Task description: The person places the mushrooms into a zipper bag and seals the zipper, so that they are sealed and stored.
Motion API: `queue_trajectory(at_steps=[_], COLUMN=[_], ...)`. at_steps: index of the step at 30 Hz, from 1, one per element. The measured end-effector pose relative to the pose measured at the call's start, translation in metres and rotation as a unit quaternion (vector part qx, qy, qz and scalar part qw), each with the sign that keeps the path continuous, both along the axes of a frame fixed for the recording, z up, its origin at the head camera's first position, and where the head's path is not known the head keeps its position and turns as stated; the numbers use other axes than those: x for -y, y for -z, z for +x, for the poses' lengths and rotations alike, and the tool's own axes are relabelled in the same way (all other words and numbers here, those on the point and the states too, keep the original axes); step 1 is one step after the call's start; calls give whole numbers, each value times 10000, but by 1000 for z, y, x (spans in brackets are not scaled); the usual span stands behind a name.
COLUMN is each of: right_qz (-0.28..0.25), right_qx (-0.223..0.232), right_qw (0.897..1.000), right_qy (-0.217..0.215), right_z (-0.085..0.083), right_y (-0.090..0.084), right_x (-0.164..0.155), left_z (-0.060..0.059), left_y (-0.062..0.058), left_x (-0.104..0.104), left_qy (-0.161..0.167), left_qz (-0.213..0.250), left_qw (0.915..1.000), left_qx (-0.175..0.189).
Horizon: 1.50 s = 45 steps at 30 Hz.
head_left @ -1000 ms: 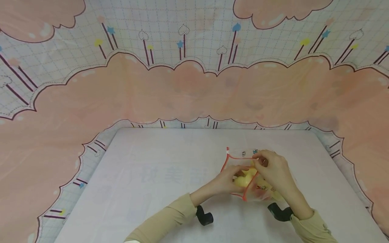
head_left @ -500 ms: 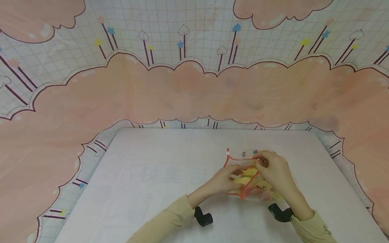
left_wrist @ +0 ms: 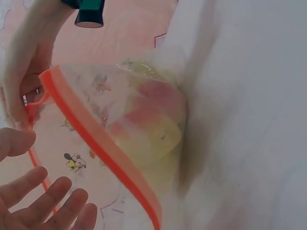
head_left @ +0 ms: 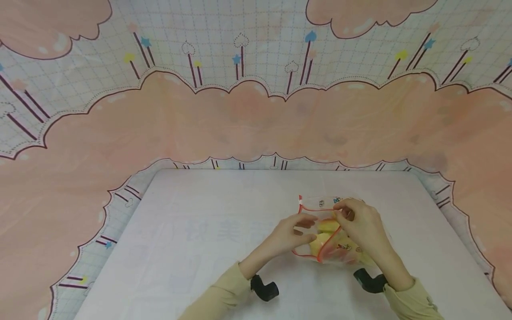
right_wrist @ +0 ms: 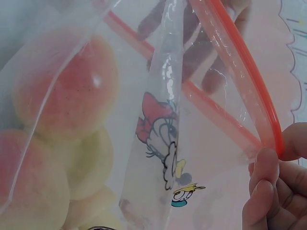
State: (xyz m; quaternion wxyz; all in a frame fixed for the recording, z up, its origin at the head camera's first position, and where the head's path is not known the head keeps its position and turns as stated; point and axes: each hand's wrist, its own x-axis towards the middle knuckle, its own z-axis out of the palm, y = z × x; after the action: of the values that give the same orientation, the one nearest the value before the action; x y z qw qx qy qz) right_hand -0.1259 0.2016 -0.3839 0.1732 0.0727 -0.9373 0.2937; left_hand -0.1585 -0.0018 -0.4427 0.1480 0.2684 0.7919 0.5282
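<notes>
1. Two beige sleeves [head_left: 216, 295] come in from the near edge of the white table [head_left: 200, 249], each wrist wearing a black camera mount [head_left: 264, 288].
2. The left hand [head_left: 290, 235] is spread, fingers straight and apart, at the mouth of the bag [head_left: 332, 249]; the left wrist view shows its fingertips [left_wrist: 45, 201] just short of the orange rim, holding nothing.
3. The right hand [head_left: 360, 226] pinches the orange zip rim [right_wrist: 240, 72] of the bag between thumb and fingers [right_wrist: 264, 191], holding that edge up so the mouth gapes.
4. The bag lies on the table between the two hands, right of centre; it is clear plastic with cartoon prints [right_wrist: 168, 148].
5. Inside it sit yellow-and-pink fruits [right_wrist: 67, 96], pressed together at the closed end.
6. Past the table hangs a backdrop [head_left: 256, 111] of pink clouds over a pale grid.
</notes>
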Motion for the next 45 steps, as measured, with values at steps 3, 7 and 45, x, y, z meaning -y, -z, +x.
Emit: queue_trajectory(at_steps=[3,7,45], right_qz=[-15,-20,-403], right_qx=[-56,-44,851], right_qw=[10000,10000,9955], right_qy=[21,38,84], right_z=[0,0,16], right_y=[1,2,19], right_x=[0,0,27], left_z=[0,-2,-60], left_y=[-2,-4,10], left_x=[5,11,39], left_qy=[-153,-366,-1333], left_qz=[153,398,326], left_qw=[9997,9985,9904], left_qx=[82,113,165])
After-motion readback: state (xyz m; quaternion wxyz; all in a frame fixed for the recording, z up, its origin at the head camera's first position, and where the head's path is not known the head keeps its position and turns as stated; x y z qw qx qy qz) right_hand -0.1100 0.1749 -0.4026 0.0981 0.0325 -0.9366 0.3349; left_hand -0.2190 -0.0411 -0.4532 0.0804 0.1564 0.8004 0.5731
